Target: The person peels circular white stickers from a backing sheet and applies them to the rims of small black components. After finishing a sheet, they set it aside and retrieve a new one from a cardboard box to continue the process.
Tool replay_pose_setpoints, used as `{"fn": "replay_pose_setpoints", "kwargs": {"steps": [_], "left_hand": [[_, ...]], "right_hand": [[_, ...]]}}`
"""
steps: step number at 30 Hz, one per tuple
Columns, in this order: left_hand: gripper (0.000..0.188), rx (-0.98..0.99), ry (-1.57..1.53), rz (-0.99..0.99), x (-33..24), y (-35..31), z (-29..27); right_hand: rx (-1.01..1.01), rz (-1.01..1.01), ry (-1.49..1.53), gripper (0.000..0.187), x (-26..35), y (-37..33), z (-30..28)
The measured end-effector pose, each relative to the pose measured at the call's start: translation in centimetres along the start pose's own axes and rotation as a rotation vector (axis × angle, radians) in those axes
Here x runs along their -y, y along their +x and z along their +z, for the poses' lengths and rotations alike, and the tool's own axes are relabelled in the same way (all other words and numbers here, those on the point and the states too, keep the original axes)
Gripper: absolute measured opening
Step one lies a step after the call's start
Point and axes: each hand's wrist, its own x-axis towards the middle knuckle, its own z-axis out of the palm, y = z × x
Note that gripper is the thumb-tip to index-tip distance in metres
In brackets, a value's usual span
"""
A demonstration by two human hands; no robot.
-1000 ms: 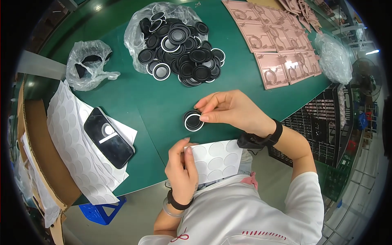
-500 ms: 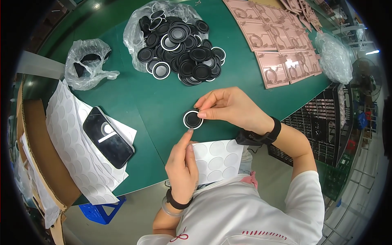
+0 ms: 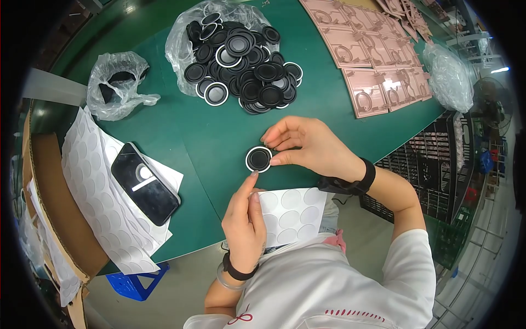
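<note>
A round black disc with a white rim is at the tabletop between my hands. My right hand has its thumb at the disc's right edge and its index fingertip by the far edge, gripping it lightly. From the near side, the stretched index finger of my left hand reaches the disc's rim. A white sheet of round stickers spans the table's near edge and my lap. Its left edge sits at my left thumb, apparently held there; the other left fingers are partly hidden.
Farther off, a pile of similar black discs spills from a clear plastic bag. More sticker sheets lie left under a phone, beside a cardboard box. Pink moulded panels and a black crate are at right.
My right thumb has slid slightly toward the near side along the disc's edge, and my right fingers have spread a little. The left hand and the sticker sheet stay nearly still.
</note>
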Motion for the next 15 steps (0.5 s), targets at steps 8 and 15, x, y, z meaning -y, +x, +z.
{"fn": "replay_pose_setpoints", "kwargs": {"steps": [8, 15], "left_hand": [[0.031, -0.043, 0.017, 0.053, 0.1, 0.0, 0.2], [0.04, -0.082, 0.094, 0.036, -0.8, 1.3, 1.0]], "right_hand": [[-0.022, -0.359, -0.351, 0.033, 1.0, -0.5, 0.6], [0.068, -0.348, -0.364, 0.038, 1.0, 0.5, 0.9]]}}
